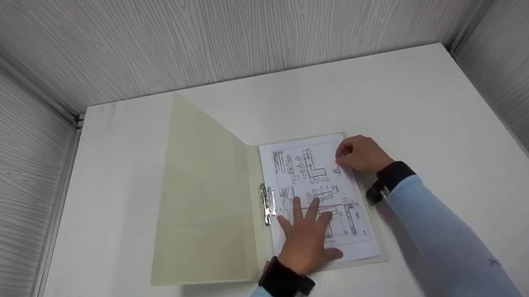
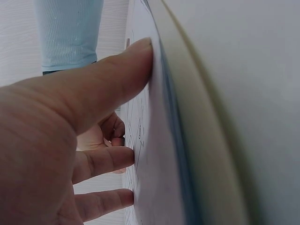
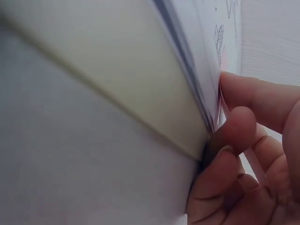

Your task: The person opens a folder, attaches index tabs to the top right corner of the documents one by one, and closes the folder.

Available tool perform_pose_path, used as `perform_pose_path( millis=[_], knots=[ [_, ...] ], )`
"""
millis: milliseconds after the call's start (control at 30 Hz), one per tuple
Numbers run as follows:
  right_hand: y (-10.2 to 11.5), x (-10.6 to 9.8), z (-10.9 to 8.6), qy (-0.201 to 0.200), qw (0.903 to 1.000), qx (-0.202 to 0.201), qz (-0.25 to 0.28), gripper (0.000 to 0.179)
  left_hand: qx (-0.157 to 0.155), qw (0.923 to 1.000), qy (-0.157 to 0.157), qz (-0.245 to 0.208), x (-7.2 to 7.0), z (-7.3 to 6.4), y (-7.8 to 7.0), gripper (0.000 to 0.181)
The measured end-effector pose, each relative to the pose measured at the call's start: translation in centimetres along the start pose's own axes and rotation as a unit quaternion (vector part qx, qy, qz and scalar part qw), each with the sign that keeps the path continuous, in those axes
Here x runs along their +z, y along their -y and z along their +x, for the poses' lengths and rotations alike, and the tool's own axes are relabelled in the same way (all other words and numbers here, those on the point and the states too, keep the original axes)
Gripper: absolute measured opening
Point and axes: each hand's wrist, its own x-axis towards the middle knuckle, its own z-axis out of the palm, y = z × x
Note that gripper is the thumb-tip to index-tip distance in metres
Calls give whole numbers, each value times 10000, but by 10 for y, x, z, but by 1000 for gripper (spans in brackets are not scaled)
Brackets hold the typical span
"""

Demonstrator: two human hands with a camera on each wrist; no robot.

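Note:
A pale yellow folder lies with its cover raised to the left. On its right half is a stack of white sheets, the top one printed with technical drawings. My left hand rests spread on the lower part of the top sheet, its thumb near the sheet's edge in the left wrist view. At the upper right edge, my right hand pinches a thin pinkish strip against the paper. The fingers hide much of the strip; its kind cannot be made out.
A metal lever clip is fixed along the folder's spine, left of the sheets. The folder lies on a white table, with grey wood-grain panels behind and at both sides.

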Motion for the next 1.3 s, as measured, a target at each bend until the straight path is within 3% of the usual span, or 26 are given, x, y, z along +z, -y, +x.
perform_pose_path(
  millis=[333,667,833,1033,1300],
  knots=[
    [7,3,-1,-35,9994,234,-249,21,-61,9999,135,-22,-1,1,-1,86],
    [9,-2,-1,417,9974,172,-557,34,-107,9997,172,-105,-2,1,-2,84],
    [10,-5,0,507,9972,258,-489,31,-117,9998,159,-100,-2,1,-2,85],
    [10,-7,1,549,9968,64,-584,34,-125,9997,124,-164,-2,0,-2,84],
    [11,-6,2,624,9967,253,-452,31,-111,9997,62,-221,-1,-1,-1,84]
  ],
)
